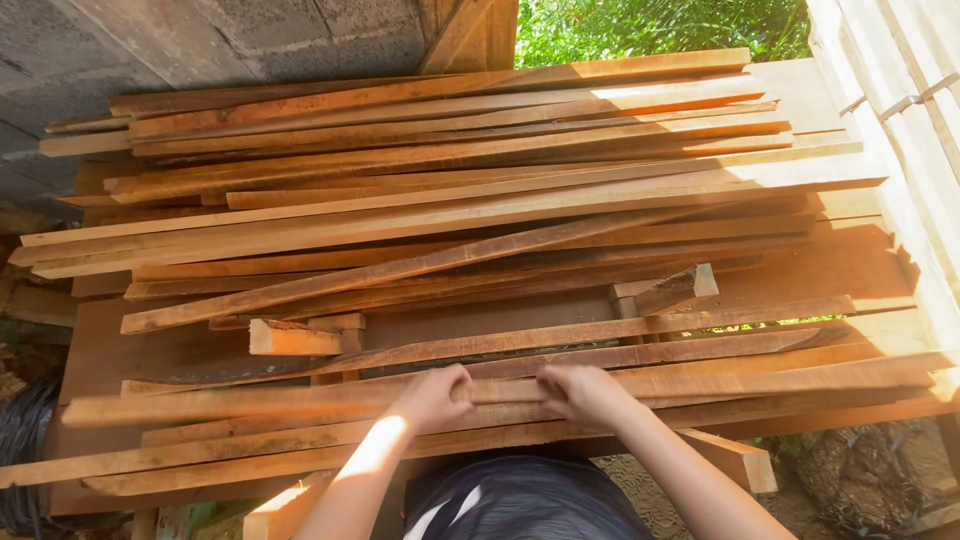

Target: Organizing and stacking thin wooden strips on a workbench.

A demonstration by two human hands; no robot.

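Both my left hand and right hand have their grip curled shut side by side around one long wooden slat, which runs left to right across me atop the near edge of the lumber pile.

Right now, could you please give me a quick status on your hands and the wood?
Left hand and right hand both gripping one long reddish-brown wooden slat. Slat lies on the stacked timber pile. Nothing blocking.
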